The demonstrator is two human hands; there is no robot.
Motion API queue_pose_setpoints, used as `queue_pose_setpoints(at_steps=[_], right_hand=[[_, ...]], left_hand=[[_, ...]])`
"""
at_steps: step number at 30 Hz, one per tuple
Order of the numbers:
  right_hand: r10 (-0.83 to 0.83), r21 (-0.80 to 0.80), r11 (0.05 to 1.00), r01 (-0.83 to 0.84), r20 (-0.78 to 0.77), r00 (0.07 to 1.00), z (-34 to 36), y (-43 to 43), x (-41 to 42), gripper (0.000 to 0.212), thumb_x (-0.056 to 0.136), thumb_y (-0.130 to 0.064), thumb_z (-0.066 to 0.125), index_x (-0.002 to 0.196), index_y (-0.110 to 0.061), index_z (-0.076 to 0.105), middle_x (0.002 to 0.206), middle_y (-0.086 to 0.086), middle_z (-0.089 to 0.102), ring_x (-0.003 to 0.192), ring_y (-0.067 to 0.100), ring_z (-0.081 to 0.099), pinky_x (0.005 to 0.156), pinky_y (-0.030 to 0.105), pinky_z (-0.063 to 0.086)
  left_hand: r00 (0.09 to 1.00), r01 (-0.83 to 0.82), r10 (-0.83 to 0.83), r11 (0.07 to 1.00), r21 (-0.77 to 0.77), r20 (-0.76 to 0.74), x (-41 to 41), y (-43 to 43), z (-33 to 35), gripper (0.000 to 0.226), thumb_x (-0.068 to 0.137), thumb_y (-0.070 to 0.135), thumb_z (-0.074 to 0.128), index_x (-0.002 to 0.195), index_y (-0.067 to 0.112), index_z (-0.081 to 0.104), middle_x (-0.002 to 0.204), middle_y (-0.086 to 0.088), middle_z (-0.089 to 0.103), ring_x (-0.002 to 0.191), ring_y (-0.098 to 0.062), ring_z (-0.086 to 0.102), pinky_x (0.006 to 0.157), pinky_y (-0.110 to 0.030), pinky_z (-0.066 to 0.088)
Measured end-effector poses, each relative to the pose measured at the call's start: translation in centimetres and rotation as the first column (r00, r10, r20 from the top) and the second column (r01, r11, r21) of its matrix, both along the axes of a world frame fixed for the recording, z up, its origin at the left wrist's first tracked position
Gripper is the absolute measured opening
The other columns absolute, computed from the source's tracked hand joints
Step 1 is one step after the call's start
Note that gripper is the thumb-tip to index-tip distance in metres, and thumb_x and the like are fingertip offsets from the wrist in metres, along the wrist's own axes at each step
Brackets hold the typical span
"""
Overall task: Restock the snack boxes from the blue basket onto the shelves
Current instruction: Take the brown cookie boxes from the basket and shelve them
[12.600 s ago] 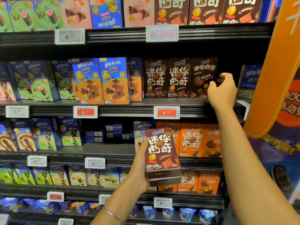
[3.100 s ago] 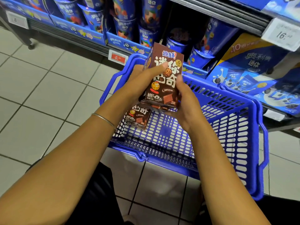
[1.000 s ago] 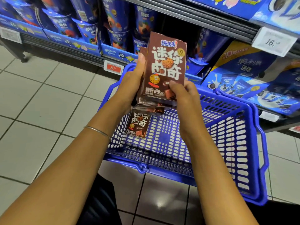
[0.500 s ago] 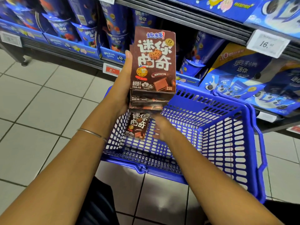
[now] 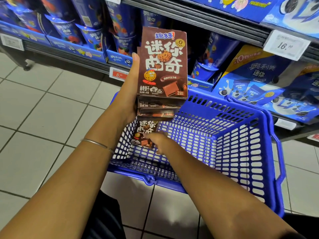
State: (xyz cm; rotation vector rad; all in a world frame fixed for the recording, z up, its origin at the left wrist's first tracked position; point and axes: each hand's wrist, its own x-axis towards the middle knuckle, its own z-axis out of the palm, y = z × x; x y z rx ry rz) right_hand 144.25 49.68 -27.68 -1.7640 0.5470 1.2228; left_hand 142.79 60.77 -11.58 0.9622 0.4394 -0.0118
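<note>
Nearly emptied: our left hand (image 5: 130, 95), fingers (image 5: 135, 59) clamped round a stack of brown snack boxes (image 5: 164, 66), holds it above the blue basket (image 5: 233, 152). One last box (image 5: 144, 133) sits inside against the left wall. None shelved yet. Our right hand (image 5: 156, 140) touches that box, but we cannot tell the grip. A second ago it steadied the stack.

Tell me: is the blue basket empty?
Not empty: one brown snack box sits inside the blue basket, by the right hand; elsewhere visible mesh is bare.
</note>
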Motion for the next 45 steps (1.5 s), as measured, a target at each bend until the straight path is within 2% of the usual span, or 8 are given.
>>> queue_pose_setpoints(at_steps=[4, 10, 14, 18, 25, 33, 41, 45], right_hand=[[-0.027, -0.025, 0.999, 0.027, 0.011, 1.0, -0.6, 0.2, 0.1, 0.067, 0.091, -0.033, 0.076, 0.146, -0.01, 0.044, 0.15, 0.011, 0.049, 0.133, 0.029, 0.05, 0.106, 0.041, 0.049], [0.005, -0.019, 1.0, -0.005, 0.023, 1.0, -1.4, 0.2, 0.5, 0.067, 0.094, -0.026, 0.072, 0.149, -0.004, 0.041, 0.154, 0.016, 0.046, 0.139, 0.034, 0.046, 0.114, 0.043, 0.04], [-0.084, 0.036, 0.996, 0.084, 0.018, 0.996, 0.4, -1.1, 1.8, 0.035, 0.092, -0.014, 0.069, 0.124, -0.005, 0.059, 0.118, 0.015, 0.072, 0.091, 0.027, 0.071, 0.076, 0.037, 0.06], [-0.161, 0.116, 0.982, 0.147, 0.126, 0.979, 4.1, -5.4, 3.4, 0.047, 0.085, -0.014, 0.075, 0.128, -0.006, 0.058, 0.108, 0.015, 0.076, 0.081, 0.025, 0.074, 0.061, 0.031, 0.058], [-0.379, 0.291, 0.908, 0.303, 0.26, 0.888, 12.0, -15.1, 4.7, 0.044, 0.084, -0.022, 0.07, 0.124, -0.008, 0.062, 0.104, 0.012, 0.078, 0.092, 0.028, 0.074, 0.087, 0.041, 0.059], [-0.62, 0.574, 0.633, 0.519, -0.025, 0.784, 37.6, -18.3, 4.3, 0.047, 0.067, -0.014, 0.066, 0.114, -0.005, 0.071, 0.106, 0.017, 0.076, 0.086, 0.031, 0.073, 0.101, 0.051, 0.048], [-0.45, 0.562, 0.756, 0.336, 0.073, 0.89, 70.4, -16.1, 1.6, 0.074, 0.064, -0.018, 0.074, 0.133, 0.005, 0.059, 0.13, 0.027, 0.064, 0.122, 0.047, 0.057, 0.114, 0.061, 0.037], [-0.402, 0.57, 0.787, 0.234, 0.188, 0.896, 85.7, -17.3, 1.5, 0.018, 0.084, -0.01, 0.062, 0.097, -0.004, 0.072, 0.105, 0.023, 0.07, 0.082, 0.033, 0.067, 0.071, 0.039, 0.056]], left_hand=[[1.0, 0.004, -0.004, 0.999, 0.05, -0.01, 0.1, -0.1, -0.1, 0.058, 0.111, 0.063, 0.03, 0.11, 0.022, 0.072, 0.094, 0.0, 0.083, 0.085, -0.015, 0.081, 0.066, -0.028, 0.063], [1.0, 0.007, -0.005, 0.998, 0.067, -0.023, 0.4, -0.3, -0.5, 0.056, 0.112, 0.06, 0.031, 0.105, 0.024, 0.073, 0.093, 0.001, 0.083, 0.086, -0.015, 0.081, 0.067, -0.028, 0.063], [1.0, 0.006, -0.005, 0.999, 0.037, -0.016, 1.1, -0.4, -1.1, 0.069, 0.113, 0.057, 0.03, 0.085, 0.027, 0.086, 0.094, 0.001, 0.083, 0.086, -0.014, 0.081, 0.067, -0.027, 0.063], [1.0, 0.017, -0.017, 1.0, 0.007, -0.008, 1.8, -0.9, -1.6, 0.071, 0.112, 0.06, 0.03, 0.081, 0.033, 0.088, 0.094, 0.003, 0.083, 0.086, -0.013, 0.081, 0.068, -0.029, 0.064], [0.996, -0.054, 0.057, 0.998, 0.038, -0.064, 1.1, -2.0, -0.9, 0.064, 0.112, 0.053, 0.035, 0.082, 0.033, 0.087, 0.092, 0.005, 0.083, 0.083, -0.013, 0.08, 0.068, -0.029, 0.064], [0.952, -0.103, 0.099, 0.995, 0.002, -0.288, -2.1, -4.3, 15.1, 0.057, 0.111, 0.056, 0.038, 0.098, 0.03, 0.088, 0.107, -0.003, 0.083, 0.091, -0.02, 0.081, 0.072, -0.033, 0.065], [0.94, -0.055, 0.015, 0.993, -0.108, -0.342, -5.1, -9.0, 45.3, 0.057, 0.107, 0.049, 0.045, 0.086, 0.017, 0.088, 0.095, -0.012, 0.083, 0.076, -0.025, 0.081, 0.058, -0.033, 0.064], [0.951, 0.077, -0.115, 0.987, -0.143, -0.286, -5.0, -10.5, 59.5, 0.068, 0.087, 0.065, 0.053, 0.098, 0.006, 0.086, 0.101, -0.023, 0.08, 0.075, -0.037, 0.08, 0.055, -0.042, 0.064]])
